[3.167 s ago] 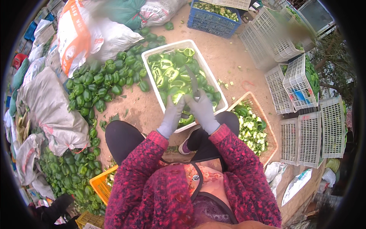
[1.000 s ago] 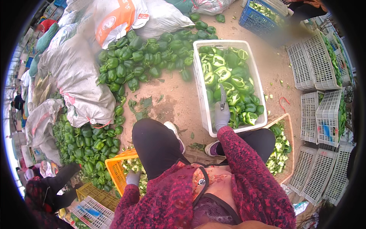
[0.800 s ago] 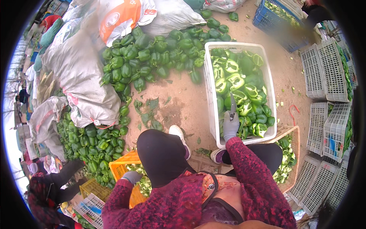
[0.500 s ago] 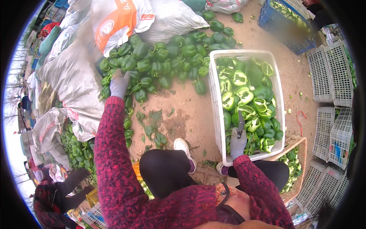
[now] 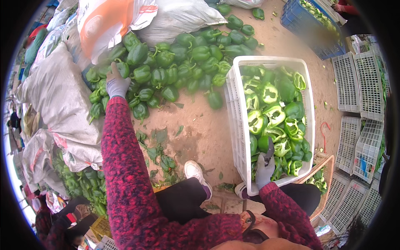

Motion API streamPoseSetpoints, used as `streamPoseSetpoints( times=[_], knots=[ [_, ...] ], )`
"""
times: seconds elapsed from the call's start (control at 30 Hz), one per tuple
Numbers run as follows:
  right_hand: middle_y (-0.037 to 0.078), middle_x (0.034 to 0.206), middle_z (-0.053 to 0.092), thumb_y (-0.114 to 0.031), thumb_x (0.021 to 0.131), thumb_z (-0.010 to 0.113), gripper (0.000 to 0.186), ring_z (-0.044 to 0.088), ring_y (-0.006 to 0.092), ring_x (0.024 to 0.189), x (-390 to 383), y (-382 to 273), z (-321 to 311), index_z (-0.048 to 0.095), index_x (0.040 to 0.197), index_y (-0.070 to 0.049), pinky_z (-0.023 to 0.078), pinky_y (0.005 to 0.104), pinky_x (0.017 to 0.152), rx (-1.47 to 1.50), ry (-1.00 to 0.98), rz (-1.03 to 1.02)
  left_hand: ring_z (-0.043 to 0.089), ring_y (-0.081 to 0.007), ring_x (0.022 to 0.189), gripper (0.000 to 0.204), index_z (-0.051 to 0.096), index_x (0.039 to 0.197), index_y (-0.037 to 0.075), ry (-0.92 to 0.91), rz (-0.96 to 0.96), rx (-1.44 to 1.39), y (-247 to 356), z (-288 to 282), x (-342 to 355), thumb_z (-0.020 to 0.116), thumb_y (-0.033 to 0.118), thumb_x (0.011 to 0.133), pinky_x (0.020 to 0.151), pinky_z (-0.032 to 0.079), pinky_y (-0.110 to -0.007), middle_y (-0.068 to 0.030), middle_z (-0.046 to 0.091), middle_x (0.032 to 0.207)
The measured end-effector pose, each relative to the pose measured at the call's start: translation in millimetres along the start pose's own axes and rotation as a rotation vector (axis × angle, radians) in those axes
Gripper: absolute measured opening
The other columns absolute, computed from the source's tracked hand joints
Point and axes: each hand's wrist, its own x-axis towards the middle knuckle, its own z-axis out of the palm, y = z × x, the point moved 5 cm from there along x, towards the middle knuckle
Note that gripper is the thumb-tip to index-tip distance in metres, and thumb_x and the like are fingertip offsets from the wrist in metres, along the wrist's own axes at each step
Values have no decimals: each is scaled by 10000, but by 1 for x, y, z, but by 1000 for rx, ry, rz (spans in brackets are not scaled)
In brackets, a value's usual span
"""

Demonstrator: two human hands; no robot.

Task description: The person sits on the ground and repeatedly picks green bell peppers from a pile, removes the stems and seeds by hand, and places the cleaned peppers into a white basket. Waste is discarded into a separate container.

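Observation:
My left hand point(image 5: 118, 84), in a pale grey glove, reaches into the far left of a heap of green bell peppers point(image 5: 162, 77) on the ground. Its fingers close around a green bell pepper point(image 5: 122, 68), partly hidden by the glove. In my right hand point(image 5: 265, 170), also gloved, is a small knife point(image 5: 270, 149) with a dark curved blade, pointing away from me. That hand rests over the near part of a white plastic crate point(image 5: 234, 137), above halved and cored green peppers point(image 5: 273, 116).
White sacks point(image 5: 68, 98) and an orange-and-white sack point(image 5: 112, 29) border the heap. A blue crate point(image 5: 310, 31) stands far right, above stacked grey crates point(image 5: 358, 85). Beside my right leg is a tan basket point(image 5: 327, 187). Loose leaves point(image 5: 160, 152) litter the ground.
My left hand has moved slightly farther into the pepper heap, its fingers now around a pepper. My right hand keeps the knife over the crate. The whole view has shifted a little.

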Motion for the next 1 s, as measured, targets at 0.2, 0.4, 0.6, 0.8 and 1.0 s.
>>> streamPoseSetpoints(
  times=[0.2,0.4,0.6,0.8,1.0],
  knots=[
    [-40,746,554,-237,1006,692,206,482,49,561,5,-17,-6,639,1071,-49,405,232,506,211,-51,148,600,-322,1278,627,466,1527,105,-482,-270,-1544,9,-70,-95,654,336,975,870,608,-470,-151,572,1466],
    [-3,815,634,-274,989,716,283,594,115,665,-12,-105,-47,675,1125,-28,518,309,649,61,-30,-81,738,-305,980,545,508,1472,84,-1247,-220,-2014,133,-183,-287,597,381,1023,795,650,-481,-129,673,1290],
    [24,874,642,-502,970,712,526,626,115,713,-37,-192,-98,646,1187,-27,516,257,647,465,-544,35,713,-258,912,709,430,1546,143,-1319,388,-1456,227,-230,-447,417,648,1049,770,640,-399,-111,653,1268],
    [-18,762,586,-552,1002,639,498,508,81,599,-42,-156,-134,653,1098,-63,378,235,529,606,-600,197,508,-273,1370,884,223,1653,95,-867,578,-1238,266,-211,-513,328,725,1041,1107,460,-376,-140,502,1495],
    [38,775,628,-519,1030,585,446,575,153,617,-33,-145,-127,677,1075,-85,443,300,558,571,-647,191,489,-232,1376,817,204,1647,79,-959,334,-1860,286,-194,-528,436,610,1072,1135,435,-360,-112,449,1528]
  ],
)
